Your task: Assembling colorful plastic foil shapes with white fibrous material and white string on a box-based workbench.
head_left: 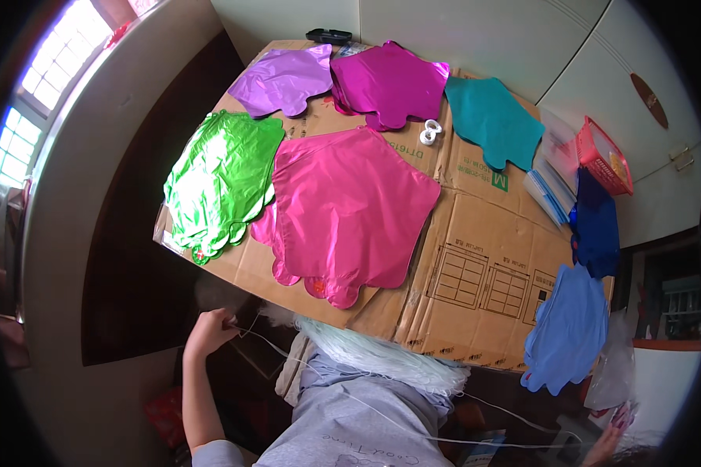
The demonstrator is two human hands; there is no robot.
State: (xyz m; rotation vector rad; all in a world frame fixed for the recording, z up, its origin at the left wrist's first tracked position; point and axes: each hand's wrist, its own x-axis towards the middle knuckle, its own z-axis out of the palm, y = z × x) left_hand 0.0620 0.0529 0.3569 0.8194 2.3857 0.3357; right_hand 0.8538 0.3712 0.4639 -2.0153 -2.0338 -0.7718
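Observation:
My left hand (210,328) is at the near left edge of a flattened cardboard sheet (483,265), with its fingers pinched on a thin white string (343,393). The string runs across my grey shirt toward my right hand (609,437). Only the fingertips of that hand show at the lower right edge, so its grip is unclear. A bundle of pale strings (382,354) lies under the cardboard's near edge. Flat foil balloons lie on the cardboard: a pink stack (350,210) nearest my left hand, with a green stack (222,179) beside it.
Purple (284,78), magenta (389,82), teal (491,121), dark blue (597,222) and light blue (568,327) balloons ring the sheet. White tape rolls (430,132), a black object (329,35), clear bags (549,191) and a red basket (604,156) lie at the far and right sides.

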